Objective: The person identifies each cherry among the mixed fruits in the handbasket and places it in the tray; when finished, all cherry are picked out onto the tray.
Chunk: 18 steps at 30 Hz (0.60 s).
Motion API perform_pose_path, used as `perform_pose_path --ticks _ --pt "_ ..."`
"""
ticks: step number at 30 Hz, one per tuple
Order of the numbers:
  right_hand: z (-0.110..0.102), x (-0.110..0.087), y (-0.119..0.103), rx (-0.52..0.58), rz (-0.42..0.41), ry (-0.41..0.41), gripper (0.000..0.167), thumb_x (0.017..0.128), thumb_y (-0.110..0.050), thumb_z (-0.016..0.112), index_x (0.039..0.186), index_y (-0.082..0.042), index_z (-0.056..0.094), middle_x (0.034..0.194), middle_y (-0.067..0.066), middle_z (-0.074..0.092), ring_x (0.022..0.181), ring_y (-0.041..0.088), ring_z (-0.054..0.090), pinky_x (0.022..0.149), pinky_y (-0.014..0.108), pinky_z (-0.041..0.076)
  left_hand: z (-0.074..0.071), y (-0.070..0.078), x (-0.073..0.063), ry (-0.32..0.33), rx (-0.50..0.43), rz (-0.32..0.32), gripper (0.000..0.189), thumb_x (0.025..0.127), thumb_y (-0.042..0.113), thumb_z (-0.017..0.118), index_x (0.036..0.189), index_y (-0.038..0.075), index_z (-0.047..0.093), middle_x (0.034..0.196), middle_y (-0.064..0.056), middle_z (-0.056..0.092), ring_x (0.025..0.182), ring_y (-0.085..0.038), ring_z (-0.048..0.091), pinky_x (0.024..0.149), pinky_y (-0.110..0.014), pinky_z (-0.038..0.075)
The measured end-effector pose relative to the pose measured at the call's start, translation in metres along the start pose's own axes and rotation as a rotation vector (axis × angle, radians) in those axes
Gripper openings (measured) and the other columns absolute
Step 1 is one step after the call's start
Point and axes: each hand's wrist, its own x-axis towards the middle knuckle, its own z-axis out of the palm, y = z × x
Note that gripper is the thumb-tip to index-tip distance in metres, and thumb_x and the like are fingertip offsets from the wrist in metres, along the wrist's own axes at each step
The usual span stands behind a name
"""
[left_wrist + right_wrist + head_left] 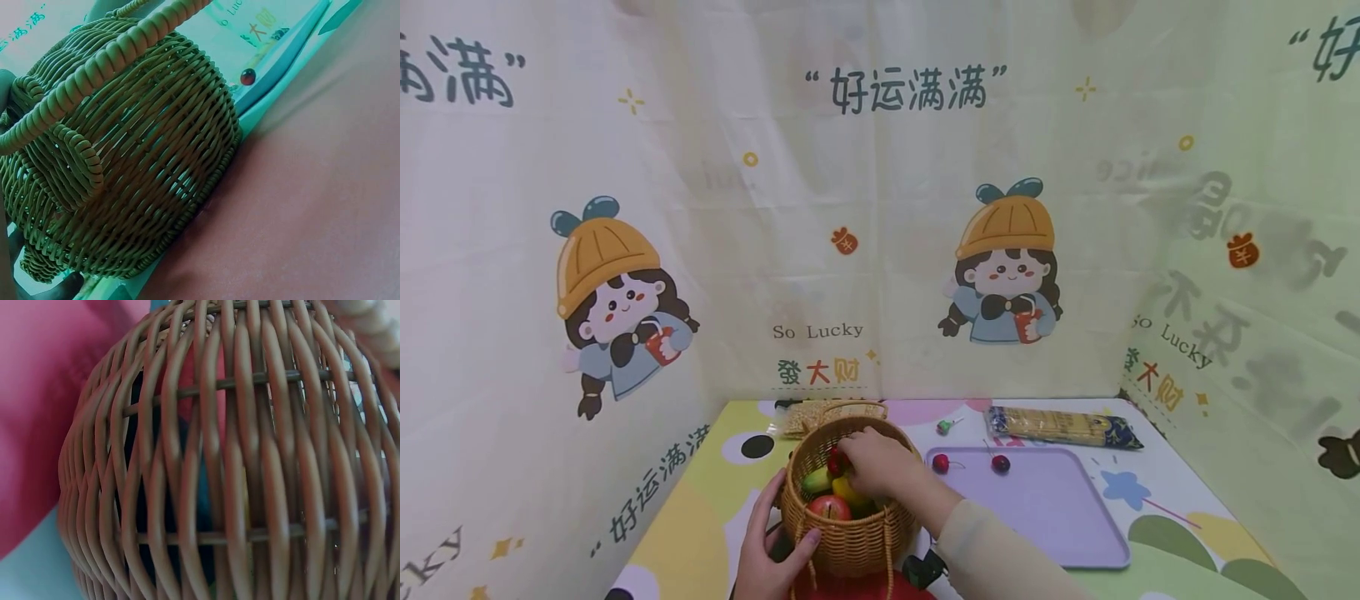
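Note:
A round wicker basket (859, 540) holds several fruits and stands at the near middle of the table. My left hand (772, 546) grips its left side, the thumb across the front and the fingers along the wall. Over the rim from the right reaches my right hand (874, 465), fingers bent down inside at a dark red fruit (837, 460); the fingertips are partly hidden. Below it lie a green fruit (817, 480), a yellow fruit (844, 490) and a red apple (830, 507). In the wrist views, woven basket walls (156, 144) (250, 456) fill much of the picture.
A lilac tray (1037, 517) to the right bears two cherries (941, 463) (1001, 463). Behind it lie a long noodle-like packet (1063, 427) and a small green item (944, 427). A clear bag (790, 419) sits behind the basket, and a dark object (922, 570) in front.

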Motion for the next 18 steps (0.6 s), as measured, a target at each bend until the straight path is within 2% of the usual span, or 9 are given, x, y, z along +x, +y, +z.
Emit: perform_pose_path --ticks 3,6,13,18 --pt "0.0006 -0.0007 -0.0003 0.016 0.006 -0.018 0.046 0.095 -0.027 0.082 0.139 -0.020 0.072 0.137 -0.001 0.074 0.127 0.020 0.067 0.110 0.040 0.063 0.0010 -0.0002 -0.0009 0.003 -0.002 0.004 0.097 0.093 0.044 0.090 0.172 0.025 0.038 0.175 -0.015 0.039 0.156 -0.044 0.043 0.113 -0.067 0.058" --pt "0.0006 -0.0004 0.0000 0.045 0.006 -0.026 0.044 0.096 -0.024 0.082 0.138 -0.018 0.072 0.135 0.001 0.073 0.126 0.019 0.069 0.111 0.041 0.063 0.0011 -0.0008 -0.0011 0.007 -0.004 0.015 0.096 0.093 0.042 0.090 0.172 0.025 0.039 0.175 -0.015 0.039 0.157 -0.045 0.043 0.112 -0.067 0.058" --pt "0.0015 -0.0011 0.0015 0.099 -0.020 -0.014 0.023 0.097 -0.014 0.080 0.120 -0.014 0.076 0.116 0.001 0.068 0.097 0.011 0.066 0.094 0.031 0.064 0.0004 -0.0031 -0.0019 0.014 -0.004 0.038 0.093 0.094 0.040 0.090 0.171 0.027 0.039 0.175 -0.013 0.039 0.155 -0.042 0.046 0.110 -0.063 0.061" --pt "0.0006 -0.0009 0.0014 0.112 -0.035 -0.007 0.016 0.094 -0.012 0.082 0.109 -0.015 0.076 0.104 -0.003 0.068 0.091 0.009 0.061 0.087 0.029 0.062 -0.0005 -0.0025 -0.0027 0.011 -0.007 0.035 0.093 0.094 0.040 0.090 0.171 0.028 0.039 0.175 -0.012 0.039 0.154 -0.041 0.047 0.111 -0.062 0.061"
